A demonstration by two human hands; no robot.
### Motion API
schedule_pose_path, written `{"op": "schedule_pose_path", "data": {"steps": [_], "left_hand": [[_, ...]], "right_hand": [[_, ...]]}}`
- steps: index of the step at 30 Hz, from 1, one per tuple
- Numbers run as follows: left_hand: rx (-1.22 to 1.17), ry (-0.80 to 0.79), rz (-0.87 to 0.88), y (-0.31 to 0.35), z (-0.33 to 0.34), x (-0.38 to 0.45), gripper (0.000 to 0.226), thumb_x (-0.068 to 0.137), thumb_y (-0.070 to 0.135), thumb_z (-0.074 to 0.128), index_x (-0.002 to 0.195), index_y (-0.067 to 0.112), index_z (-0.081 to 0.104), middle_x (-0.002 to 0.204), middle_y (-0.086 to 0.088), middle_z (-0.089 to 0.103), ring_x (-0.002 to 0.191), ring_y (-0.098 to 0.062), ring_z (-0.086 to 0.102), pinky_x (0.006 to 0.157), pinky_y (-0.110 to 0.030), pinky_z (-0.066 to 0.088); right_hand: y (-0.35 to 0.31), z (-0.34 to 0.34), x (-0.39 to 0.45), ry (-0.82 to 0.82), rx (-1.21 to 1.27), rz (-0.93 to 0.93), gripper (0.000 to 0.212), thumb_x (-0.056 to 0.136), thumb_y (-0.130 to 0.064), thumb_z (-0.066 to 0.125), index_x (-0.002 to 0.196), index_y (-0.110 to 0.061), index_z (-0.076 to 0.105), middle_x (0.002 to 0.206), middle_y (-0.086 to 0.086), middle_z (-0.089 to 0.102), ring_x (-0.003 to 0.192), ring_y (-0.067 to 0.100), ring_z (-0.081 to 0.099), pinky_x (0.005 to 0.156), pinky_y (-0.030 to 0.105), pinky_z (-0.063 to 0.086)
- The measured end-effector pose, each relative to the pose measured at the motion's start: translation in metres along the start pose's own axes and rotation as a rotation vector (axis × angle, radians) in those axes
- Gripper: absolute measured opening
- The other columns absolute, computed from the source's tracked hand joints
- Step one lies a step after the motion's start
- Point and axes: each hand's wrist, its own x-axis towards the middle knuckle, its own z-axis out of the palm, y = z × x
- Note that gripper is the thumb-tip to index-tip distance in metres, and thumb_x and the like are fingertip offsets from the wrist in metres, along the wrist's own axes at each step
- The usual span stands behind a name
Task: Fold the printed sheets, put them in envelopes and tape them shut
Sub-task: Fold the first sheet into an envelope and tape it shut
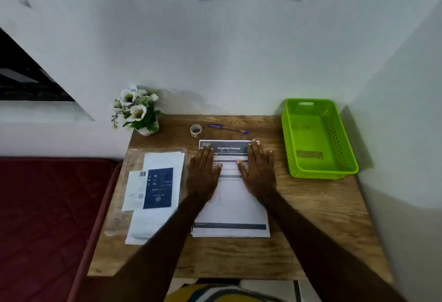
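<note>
1. While the printed sheets [230, 206] lie stacked mid-table [311, 218], the left hand [203, 172] and right hand [258, 170] press flat on them, fingers straight.
2. Left of the sheets lie what seem to be envelopes [155, 194].
3. Beyond the sheets: tape roll [196, 130], pen [228, 129].
4. Right of the sheets stands a green basket [318, 139].

I see a bedroom at home: a small brown wooden desk [311, 218] against a plain white wall [215, 62], a dark red quilted mattress [47, 218] beside it, white flowers in a pot [137, 110].
</note>
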Motion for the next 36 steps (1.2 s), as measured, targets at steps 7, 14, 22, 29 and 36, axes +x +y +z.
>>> {"op": "schedule_pose_path", "data": {"steps": [7,14,22,29,36], "left_hand": [[-0.005,-0.088,-0.044,-0.006,0.015,-0.007,0.065,0.106,0.047,0.037,0.160,0.014,0.024,0.170,-0.004,0.012,0.158,-0.020,0.009,0.129,-0.041,0.004],[0.040,-0.113,-0.052,-0.008,0.022,-0.005,0.068,0.105,0.050,0.034,0.162,0.016,0.019,0.171,-0.005,0.008,0.158,-0.023,0.006,0.128,-0.043,0.004],[0.042,-0.107,-0.054,-0.010,0.027,-0.005,0.068,0.105,0.050,0.032,0.162,0.015,0.017,0.171,-0.005,0.005,0.158,-0.022,0.004,0.128,-0.045,0.004],[0.024,-0.092,-0.062,-0.011,0.028,-0.006,0.069,0.105,0.054,0.027,0.162,0.017,0.016,0.171,-0.004,0.006,0.158,-0.021,0.004,0.129,-0.044,0.003],[-0.016,0.009,-0.066,-0.010,0.024,-0.009,0.067,0.106,0.051,0.024,0.161,0.015,0.018,0.170,-0.006,0.013,0.158,-0.022,0.011,0.127,-0.048,0.015]], "right_hand": [[0.009,0.011,-0.009,-0.051,-0.005,0.027,0.070,0.106,-0.050,0.039,0.162,-0.011,0.022,0.170,0.009,0.014,0.158,0.026,0.013,0.127,0.049,0.005],[0.013,0.016,-0.008,-0.020,0.008,0.012,0.069,0.106,-0.048,0.041,0.161,-0.011,0.024,0.170,0.008,0.016,0.158,0.024,0.014,0.128,0.049,0.006],[0.016,0.011,0.009,-0.010,0.047,0.036,0.070,0.099,-0.051,0.055,0.154,-0.010,0.042,0.162,0.013,0.038,0.149,0.029,0.034,0.121,0.047,0.024],[0.012,-0.008,0.058,-0.129,0.051,-0.015,0.092,0.083,-0.066,0.070,0.157,-0.023,0.034,0.167,0.010,0.024,0.155,0.032,0.018,0.123,0.048,0.019],[0.011,-0.009,0.082,-0.262,-0.042,-0.087,0.099,0.079,-0.074,0.066,0.158,-0.023,0.033,0.171,0.010,0.008,0.158,0.031,0.002,0.126,0.052,0.006]]}}
